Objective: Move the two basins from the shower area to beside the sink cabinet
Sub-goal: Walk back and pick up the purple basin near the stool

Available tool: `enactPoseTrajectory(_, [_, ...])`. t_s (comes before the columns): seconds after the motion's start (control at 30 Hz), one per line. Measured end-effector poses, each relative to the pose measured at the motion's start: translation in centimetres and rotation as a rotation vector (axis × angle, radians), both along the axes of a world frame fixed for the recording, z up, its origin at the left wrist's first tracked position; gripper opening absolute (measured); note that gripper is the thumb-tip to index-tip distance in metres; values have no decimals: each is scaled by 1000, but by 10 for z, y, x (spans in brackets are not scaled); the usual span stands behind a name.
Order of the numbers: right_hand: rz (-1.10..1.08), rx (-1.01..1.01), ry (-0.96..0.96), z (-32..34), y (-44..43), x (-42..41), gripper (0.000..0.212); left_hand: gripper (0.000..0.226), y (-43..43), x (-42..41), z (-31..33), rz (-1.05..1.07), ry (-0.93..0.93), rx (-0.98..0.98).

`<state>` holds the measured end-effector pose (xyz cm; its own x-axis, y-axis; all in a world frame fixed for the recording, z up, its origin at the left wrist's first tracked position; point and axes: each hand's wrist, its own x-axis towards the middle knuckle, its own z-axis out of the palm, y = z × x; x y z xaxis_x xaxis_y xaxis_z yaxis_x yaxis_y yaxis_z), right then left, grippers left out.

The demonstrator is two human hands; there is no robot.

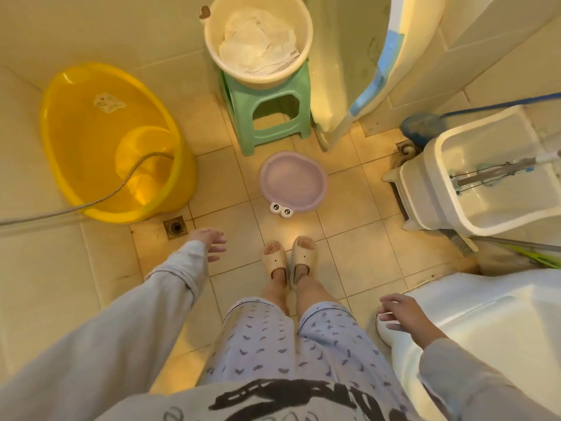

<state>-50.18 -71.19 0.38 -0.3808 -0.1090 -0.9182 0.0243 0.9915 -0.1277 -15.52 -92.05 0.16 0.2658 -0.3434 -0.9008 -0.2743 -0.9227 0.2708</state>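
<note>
Yellow tub (100, 141) at left wall, long axis running away from viewer, hose (127, 180) draped in. Cream basin (258, 41) with cloth atop green stool (270, 117). Purple basin (293, 182) on floor ahead of slippers (288, 258), eye handle toward feet. Left hand (211, 243), right hand (400, 311) both released, fingers spread, empty.

Your white sink (498, 323) runs off the right edge. The grey metal hose (91, 203) leaves the left edge. The cream round plastic basin (212, 41) is cut at the top, and crumpled white cloth (258, 47) hides its bottom.
</note>
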Motion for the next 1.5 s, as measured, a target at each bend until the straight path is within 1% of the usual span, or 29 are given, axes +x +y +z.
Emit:
enactPoseTrajectory(0.17, [60, 4, -38, -19, -49, 4, 15, 37, -4, 1, -21, 17, 15, 106])
enactPoseTrajectory(0.3, [127, -22, -49, -43, -90, -4, 14, 39, -3, -3, -46, 10, 15, 180])
enactPoseTrajectory(0.4, [171, -28, -51, -71, -124, -13, 16, 41, -15, -13, -72, -1, -1, 205])
enactPoseTrajectory(0.5, [188, -27, -77, -112, -154, -21, 17, 41, -36, -28, -110, 15, 4, 211])
enactPoseTrajectory(0.6, [208, -3, -88, -174, -180, -30, 18, 39, -58, -50, -170, 7, 21, 184])
enactPoseTrajectory(0.7, [167, -4, -85, -253, -205, -40, 21, 28, -82, -74, -250, -58, 51, 139])
enactPoseTrajectory(0.83, [-38, -51, -137, -365, -241, -46, 21, 13, -125, -101, -364, -174, 17, 39])
enactPoseTrajectory(0.87, [-72, -60, -126, -394, -250, -47, 23, 15, -138, -105, -394, -205, -10, 12])
enactPoseTrajectory(0.93, [-94, -60, -97, -446, -266, -50, 30, 31, -160, -114, -447, -287, -92, -7])
enactPoseTrajectory(1.0, [-130, -65, -103, -488, -279, -52, 54, 50, -176, -120, -490, -328, -210, -20])
enactPoseTrajectory(1.07, [-146, -80, -96, -523, -289, -57, 73, 60, -186, -128, -525, -259, -269, -41])
enactPoseTrajectory(1.1, [-134, -88, -84, -536, -293, -58, 76, 63, -189, -130, -539, -208, -279, -62])
enactPoseTrajectory(1.17, [-53, -108, -47, -556, -299, -58, 72, 65, -194, -132, -557, -126, -265, -108])
enactPoseTrajectory(1.23, [73, -122, 8, -564, -303, -54, 60, 62, -196, -129, -564, -84, -194, -153])
enactPoseTrajectory(1.27, [98, -135, 22, -565, -303, -54, 55, 60, -197, -128, -563, -74, -157, -162])
enactPoseTrajectory(1.37, [-16, -131, -17, -547, -296, -58, 49, 52, -196, -120, -545, -12, -107, -120])
enactPoseTrajectory(1.47, [-84, -94, -58, -504, -277, -61, 49, 22, -179, -111, -499, 17, -14, -68])
enactPoseTrajectory(1.5, [-84, -82, -61, -482, -270, -60, 48, 19, -170, -107, -476, 16, 3, -48])
